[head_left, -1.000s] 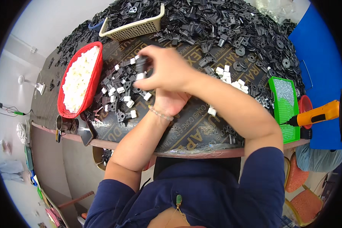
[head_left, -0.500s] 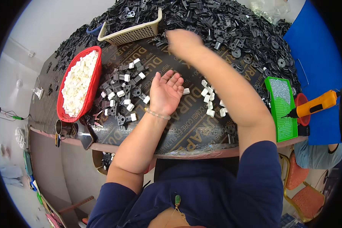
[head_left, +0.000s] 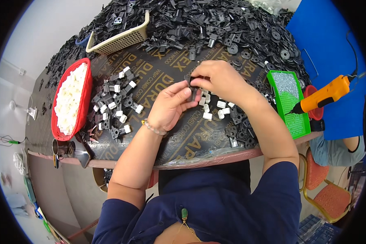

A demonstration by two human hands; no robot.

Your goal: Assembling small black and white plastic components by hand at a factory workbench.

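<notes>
Left hand [head_left: 171,106]: raised just above the dark tabletop [head_left: 166,73], fingers curled and pinched onto a small black plastic part [head_left: 194,92]; a bead bracelet is worn at the wrist.
Right hand [head_left: 218,77]: brought in from the far side, fingertips closed on the same black plastic part, so that the piece is gripped from both sides at once.
Position of the part: held between the two hands over the middle of the table, just above a scatter of small white plastic inserts [head_left: 215,107]; most of it is hidden by the fingers.
Handling, as judged: the part is taken to be light, stiff moulded plastic, smooth enough to slip; a fingertip pinch across its flat faces seems best, with its openings left uncovered.
To the left: a cluster of black pieces fitted with white inserts [head_left: 114,110], and beside it a red oval basket of white inserts [head_left: 71,99].
Far side: a large heap of loose black parts [head_left: 215,22] and a cream slotted basket [head_left: 118,38].
To the right: a green mesh tray [head_left: 293,99] at the table edge, with an orange powered screwdriver [head_left: 323,95] hung beside it.
</notes>
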